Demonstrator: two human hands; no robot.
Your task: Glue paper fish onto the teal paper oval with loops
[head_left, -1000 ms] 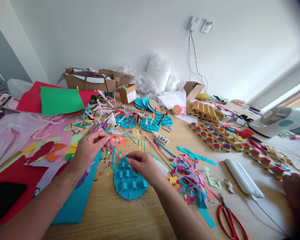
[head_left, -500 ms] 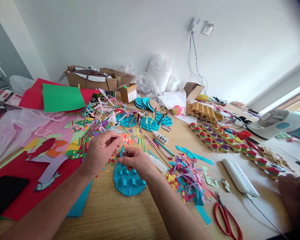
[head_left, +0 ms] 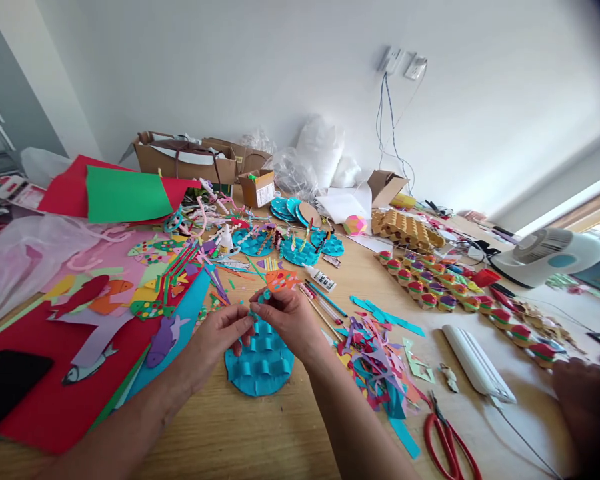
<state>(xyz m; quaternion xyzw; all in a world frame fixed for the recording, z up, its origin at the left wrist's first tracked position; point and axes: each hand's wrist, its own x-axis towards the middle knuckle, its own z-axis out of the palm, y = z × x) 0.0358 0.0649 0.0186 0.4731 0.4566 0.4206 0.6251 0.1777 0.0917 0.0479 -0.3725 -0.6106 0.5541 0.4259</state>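
A round blue disc (head_left: pixel 261 367) covered with raised paper loops lies on the table under both hands. In the fingers of my right hand (head_left: pixel 293 323) is a spotted orange paper fish (head_left: pixel 281 280), together with the upper part of a thin wavy blue strip (head_left: pixel 267 294). My left hand (head_left: pixel 225 330) is just below on the left, thumb and fingers curled together by the strip's lower part. Whether the strip is fixed to the disc is hidden by my fingers.
Several paper fish lie on red sheets (head_left: pixel 25 387) to the left. Paper scraps (head_left: pixel 375 360), red-handled scissors (head_left: pixel 447 440) and a white device (head_left: pixel 477 363) are on the right. Farther back stand glue bottles (head_left: pixel 321 278) and decorated blue discs (head_left: pixel 300 252). Another person's hand (head_left: pixel 580 393) is at the right edge.
The orange fish has moved right, from beside my left fingertips to my right fingertips. My left hand has dropped lower, and my right hand has risen slightly and moved right.
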